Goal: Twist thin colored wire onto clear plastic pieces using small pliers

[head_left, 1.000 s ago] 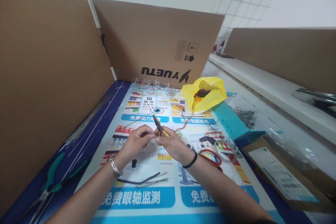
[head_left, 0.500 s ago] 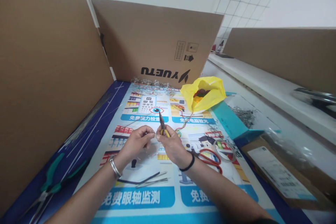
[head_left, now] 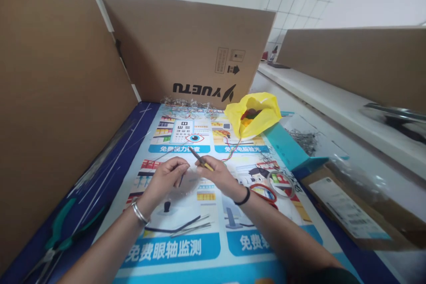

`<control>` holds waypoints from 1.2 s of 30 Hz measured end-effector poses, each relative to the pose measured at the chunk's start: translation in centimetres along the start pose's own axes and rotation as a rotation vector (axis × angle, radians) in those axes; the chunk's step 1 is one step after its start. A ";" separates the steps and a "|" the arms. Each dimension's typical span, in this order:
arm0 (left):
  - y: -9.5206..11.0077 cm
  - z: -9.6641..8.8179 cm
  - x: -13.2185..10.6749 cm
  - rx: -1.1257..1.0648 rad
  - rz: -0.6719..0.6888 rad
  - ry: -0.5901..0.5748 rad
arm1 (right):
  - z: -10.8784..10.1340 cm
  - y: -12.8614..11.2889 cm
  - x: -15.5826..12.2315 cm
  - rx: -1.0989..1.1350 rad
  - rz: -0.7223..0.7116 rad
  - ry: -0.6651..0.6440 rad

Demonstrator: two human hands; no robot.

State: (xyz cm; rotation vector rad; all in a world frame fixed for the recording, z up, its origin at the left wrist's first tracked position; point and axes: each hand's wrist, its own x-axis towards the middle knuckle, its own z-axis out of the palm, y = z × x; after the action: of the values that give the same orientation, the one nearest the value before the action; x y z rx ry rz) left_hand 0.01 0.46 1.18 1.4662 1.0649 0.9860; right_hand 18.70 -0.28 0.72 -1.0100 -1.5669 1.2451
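Note:
My right hand (head_left: 218, 175) is closed around pliers with yellow handles (head_left: 208, 166). Their narrow dark jaws (head_left: 195, 152) point away and to the left, above the printed sheet. To the left of the pliers, my left hand (head_left: 169, 177) has thumb and fingers pinched together. What lies in that pinch is too fine to make out. A small gap separates the two hands. Beneath them is the printed sheet (head_left: 166, 266) with blue and white panels. Several thin straight rods or wires (head_left: 193, 227) lie on it nearer to me.
Green-handled pliers (head_left: 58, 226) lie at left. Red-handled scissors (head_left: 264, 191) and a clear ring-shaped roll (head_left: 281, 185) sit by my right forearm. Behind are a yellow bag (head_left: 233, 115), tangled wire (head_left: 189, 105) and a cardboard wall (head_left: 186, 40). A teal box (head_left: 289, 151) stands right.
The pliers have swung from pointing nearly straight ahead to pointing left. My hands have drawn slightly apart. The whole view has shifted a little.

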 end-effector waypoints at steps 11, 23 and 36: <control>0.1 -0.4 0.0 -0.041 0.065 0.080 | -5.7 -1.9 0.5 -0.714 -0.321 -0.282; 0.9 -0.3 -0.1 0.058 0.065 0.087 | -4.5 -2.2 0.0 -0.991 -0.344 -0.260; 0.8 -0.1 -0.3 -0.031 0.045 0.115 | -3.2 -1.8 0.2 -0.634 -0.239 -0.087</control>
State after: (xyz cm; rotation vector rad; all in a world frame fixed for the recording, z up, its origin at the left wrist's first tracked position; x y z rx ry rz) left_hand -0.11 0.15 1.98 1.4282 1.0982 1.1257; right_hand 21.60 0.49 2.94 -1.1125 -2.1459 0.6381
